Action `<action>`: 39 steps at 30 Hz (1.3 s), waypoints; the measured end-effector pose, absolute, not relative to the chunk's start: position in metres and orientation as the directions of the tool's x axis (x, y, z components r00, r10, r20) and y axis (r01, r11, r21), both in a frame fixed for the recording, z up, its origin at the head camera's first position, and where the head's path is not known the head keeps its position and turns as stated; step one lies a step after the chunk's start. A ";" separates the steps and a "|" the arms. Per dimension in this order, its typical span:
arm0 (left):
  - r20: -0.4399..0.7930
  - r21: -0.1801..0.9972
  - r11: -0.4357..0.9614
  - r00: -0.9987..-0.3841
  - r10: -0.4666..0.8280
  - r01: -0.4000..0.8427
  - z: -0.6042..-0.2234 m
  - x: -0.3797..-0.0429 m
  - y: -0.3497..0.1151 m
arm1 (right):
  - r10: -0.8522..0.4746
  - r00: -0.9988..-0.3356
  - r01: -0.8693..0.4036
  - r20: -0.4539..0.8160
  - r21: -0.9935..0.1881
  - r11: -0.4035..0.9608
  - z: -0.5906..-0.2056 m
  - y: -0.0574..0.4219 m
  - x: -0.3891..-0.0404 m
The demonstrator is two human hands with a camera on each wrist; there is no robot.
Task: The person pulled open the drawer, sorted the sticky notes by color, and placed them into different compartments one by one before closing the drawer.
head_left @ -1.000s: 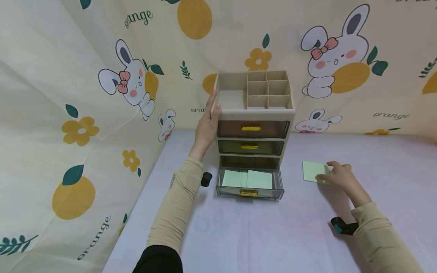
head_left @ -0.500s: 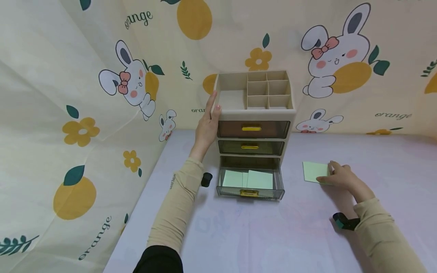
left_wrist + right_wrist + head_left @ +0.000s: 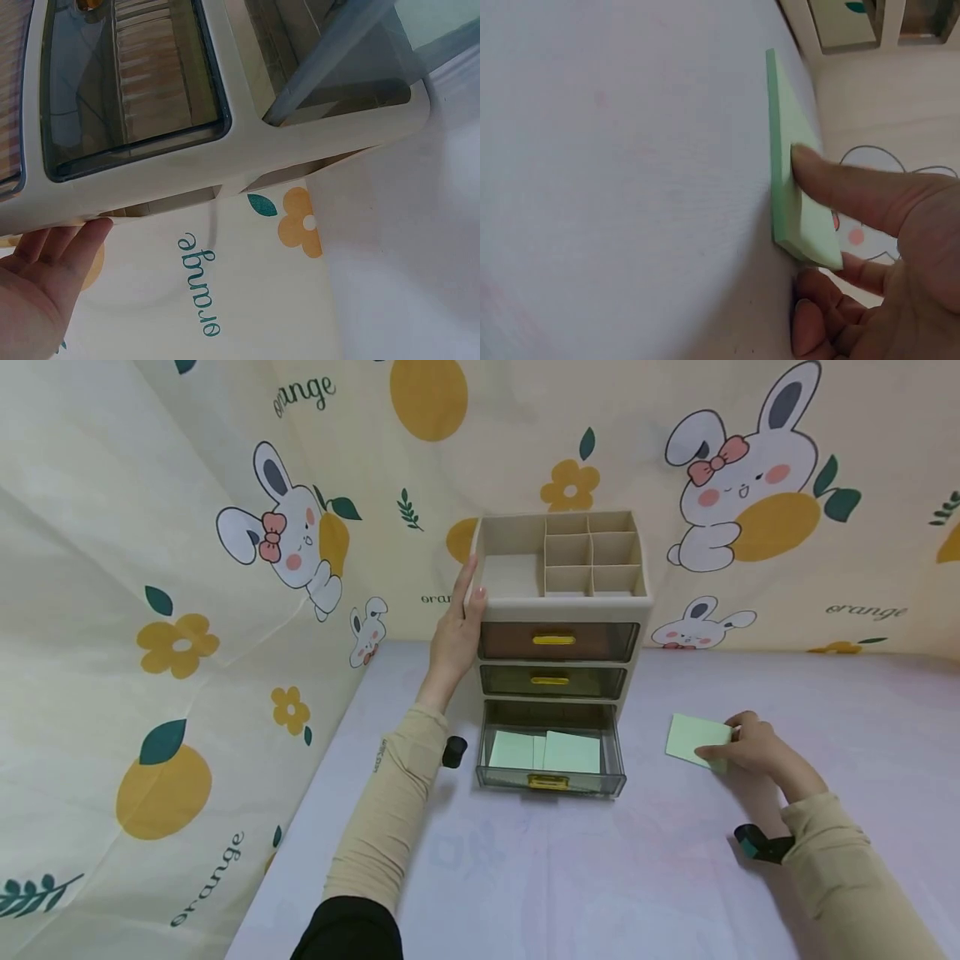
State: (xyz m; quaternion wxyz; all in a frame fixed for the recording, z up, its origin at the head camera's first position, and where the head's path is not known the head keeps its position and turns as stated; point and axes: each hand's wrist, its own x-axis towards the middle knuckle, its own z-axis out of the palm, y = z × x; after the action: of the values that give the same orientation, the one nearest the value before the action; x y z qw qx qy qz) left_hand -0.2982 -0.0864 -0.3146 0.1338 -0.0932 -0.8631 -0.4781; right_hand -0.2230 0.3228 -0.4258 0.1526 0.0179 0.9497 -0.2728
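A white desktop drawer organizer (image 3: 566,609) stands against the back wall, its bottom drawer (image 3: 480,781) pulled out with pale green sticky note pads (image 3: 572,752) lying inside. My left hand (image 3: 453,647) rests along the organizer's left side, fingers extended; the left wrist view shows the fingertips (image 3: 94,229) touching its edge. To the right of the organizer, my right hand (image 3: 757,752) pinches another pale green sticky note pad (image 3: 693,739) at its near right corner. In the right wrist view the thumb (image 3: 840,180) presses on the pad's face, with fingers at its edge.
Two upper drawers with yellow handles, the brown top drawer (image 3: 510,642) and the drawer below it (image 3: 506,682), are closed. Open compartments (image 3: 567,550) top the organizer. A patterned cloth (image 3: 510,435) hangs behind the pale table (image 3: 570,877).
The green sticky note pad beside the organizer has turned slightly in my right hand, and that hand has shifted a little to the right. My left hand keeps its place.
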 end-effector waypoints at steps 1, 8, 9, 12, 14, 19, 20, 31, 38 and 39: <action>0.320 0.802 0.523 -0.947 0.033 0.289 -0.315 -0.299 -0.086 | -0.044 -0.957 0.118 -0.287 -0.524 0.843 -0.426 0.323 -0.222; 0.329 0.802 0.518 -0.944 0.036 0.299 -0.315 -0.299 -0.086 | -0.008 -0.967 0.144 -0.254 -0.575 0.805 -0.425 0.324 -0.216; 0.330 0.800 0.519 -0.943 0.036 0.300 -0.315 -0.299 -0.086 | -0.004 -0.967 0.148 -0.255 -0.575 0.805 -0.425 0.325 -0.215; 0.333 0.797 0.523 -0.942 0.038 0.303 -0.314 -0.299 -0.086 | 0.010 -0.970 0.152 -0.242 -0.578 0.802 -0.424 0.326 -0.212; 0.335 0.795 0.525 -0.941 0.037 0.304 -0.313 -0.299 -0.087 | 0.015 -0.978 0.137 -0.210 -0.584 0.800 -0.423 0.326 -0.209; 0.327 0.797 0.528 -0.944 0.031 0.294 -0.313 -0.299 -0.087 | 0.012 -0.998 0.051 -0.066 -0.624 0.780 -0.423 0.324 -0.203; 0.326 0.798 0.527 -0.945 0.031 0.292 -0.313 -0.299 -0.087 | 0.013 -0.999 0.031 -0.034 -0.628 0.778 -0.423 0.324 -0.202; 0.311 0.809 0.519 -0.950 0.018 0.274 -0.314 -0.298 -0.086 | 0.106 -0.972 -0.094 0.210 -0.760 0.644 -0.402 0.307 -0.188; 0.312 0.807 0.522 -0.950 0.021 0.276 -0.314 -0.298 -0.086 | 0.042 -0.909 -0.383 0.414 -0.873 0.301 -0.389 0.275 -0.186; 0.312 0.807 0.522 -0.950 0.021 0.276 -0.314 -0.298 -0.086 | 0.028 -0.901 -0.414 0.433 -0.877 0.242 -0.388 0.270 -0.186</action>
State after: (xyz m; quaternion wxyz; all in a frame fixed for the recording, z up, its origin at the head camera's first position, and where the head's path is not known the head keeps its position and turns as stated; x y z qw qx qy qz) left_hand -0.2977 -0.0860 -0.3136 0.1329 -0.0861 -0.8621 -0.4814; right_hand -0.1861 0.2701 -0.3879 -0.1834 -0.1260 0.7665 -0.6024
